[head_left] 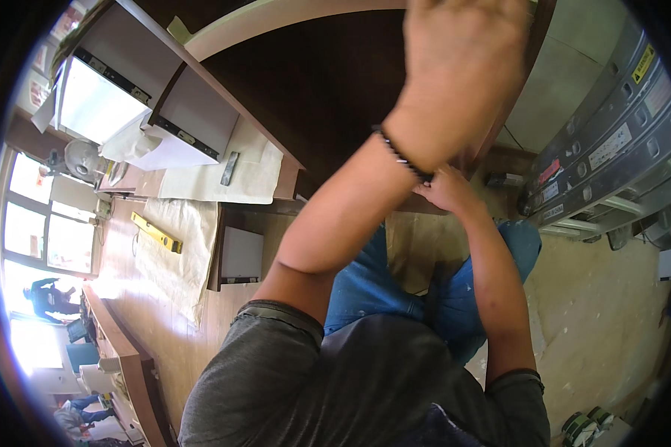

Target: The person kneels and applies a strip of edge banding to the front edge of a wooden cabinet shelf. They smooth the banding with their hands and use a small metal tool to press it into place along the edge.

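Note:
A dark brown wooden panel (pixel 320 82) with a pale edge strip (pixel 246 26) fills the top of the view, part of a furniture piece. My left hand (pixel 462 52) reaches across it to the top edge, blurred, its fingertips cut off by the frame. A dark beaded bracelet (pixel 402 160) is on that wrist. Beyond it, at the panel's lower right corner, my right hand (pixel 451 190) has its fingers curled on the wooden edge, partly hidden by my left wrist.
Left are white drawer boxes (pixel 97 104), a paper sheet (pixel 179 182), a yellow level (pixel 156 231), a long wooden counter (pixel 130 350) and two people (pixel 48 298) (pixel 89 413) in the distance. Grey ladders (pixel 604 145) lean at the right. My knees are below the panel.

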### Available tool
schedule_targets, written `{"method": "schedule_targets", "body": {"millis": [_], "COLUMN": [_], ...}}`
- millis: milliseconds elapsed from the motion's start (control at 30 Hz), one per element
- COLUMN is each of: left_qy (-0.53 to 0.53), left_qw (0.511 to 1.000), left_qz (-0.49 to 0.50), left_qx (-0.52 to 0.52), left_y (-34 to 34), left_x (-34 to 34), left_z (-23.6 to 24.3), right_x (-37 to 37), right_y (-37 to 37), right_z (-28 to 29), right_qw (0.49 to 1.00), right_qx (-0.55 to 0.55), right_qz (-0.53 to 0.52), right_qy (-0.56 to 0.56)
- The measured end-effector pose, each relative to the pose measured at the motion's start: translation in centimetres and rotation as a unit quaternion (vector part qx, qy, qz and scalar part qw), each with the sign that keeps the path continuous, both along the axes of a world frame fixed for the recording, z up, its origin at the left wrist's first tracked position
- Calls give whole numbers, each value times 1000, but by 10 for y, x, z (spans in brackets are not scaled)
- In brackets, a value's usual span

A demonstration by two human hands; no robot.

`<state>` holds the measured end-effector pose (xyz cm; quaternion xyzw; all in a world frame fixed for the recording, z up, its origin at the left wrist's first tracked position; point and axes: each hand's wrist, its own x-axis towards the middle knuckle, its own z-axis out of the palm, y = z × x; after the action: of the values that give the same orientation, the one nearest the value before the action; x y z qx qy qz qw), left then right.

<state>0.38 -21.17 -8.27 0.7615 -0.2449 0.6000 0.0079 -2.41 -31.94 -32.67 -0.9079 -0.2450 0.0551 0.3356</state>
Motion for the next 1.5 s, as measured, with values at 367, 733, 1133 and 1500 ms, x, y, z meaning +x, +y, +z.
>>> {"method": "schedule_targets", "body": {"millis": [367, 733, 1133, 1500], "left_qy": [21, 58, -6, -72], "left_qw": [998, 995, 999, 964], "left_qz": [60, -67, -2, 214], "left_qx": [23, -36, -37, -138], "left_y": [-3, -13, 93, 209], "left_x": [-1, -2, -16, -82], "left_z": [5, 3, 0, -40], "right_x": [1, 12, 18, 9], "right_y": [-6, -2, -4, 2], "right_z": [-21, -11, -18, 5], "right_qw": [999, 995, 994, 967], "right_qx": [36, -18, -12, 252], "right_qz": [22, 45, 49, -9], "right_qy": [-8, 84, 98, 40]}}
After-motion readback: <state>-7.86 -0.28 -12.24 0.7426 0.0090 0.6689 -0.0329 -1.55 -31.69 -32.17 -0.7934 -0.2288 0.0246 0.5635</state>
